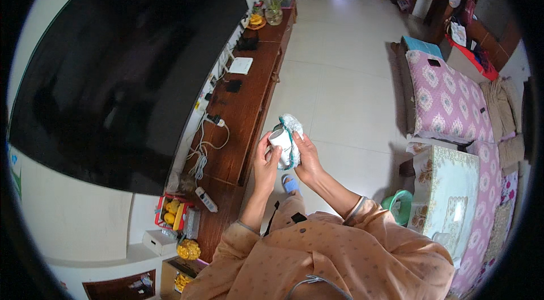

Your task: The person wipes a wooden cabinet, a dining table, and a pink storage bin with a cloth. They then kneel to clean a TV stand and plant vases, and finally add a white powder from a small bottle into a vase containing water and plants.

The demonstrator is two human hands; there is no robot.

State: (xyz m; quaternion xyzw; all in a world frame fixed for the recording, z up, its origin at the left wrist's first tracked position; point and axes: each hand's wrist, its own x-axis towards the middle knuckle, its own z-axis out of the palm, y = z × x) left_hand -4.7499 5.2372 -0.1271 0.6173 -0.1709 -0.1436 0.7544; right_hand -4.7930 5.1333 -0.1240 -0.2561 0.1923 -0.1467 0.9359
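A white cup (279, 140) with small dark writing on its side is tilted in front of me, its mouth facing up and away. My left hand (267, 159) holds it from the left, thumb on its near side. Against the cup's right side lies a crumpled white cloth with a green edge (291, 123), which my right hand (307, 153) grips with the thumb on top. Cup and cloth touch each other. The fingers under the cloth are hidden.
Left of my hands runs a brown wooden cabinet (229, 147) with a power strip (206, 199), cables and a white router (241, 65). A large television (127, 70) stands behind it. On the right are a cloth-covered table (454, 181), a green basket (399, 206) and a cushioned sofa (446, 96).
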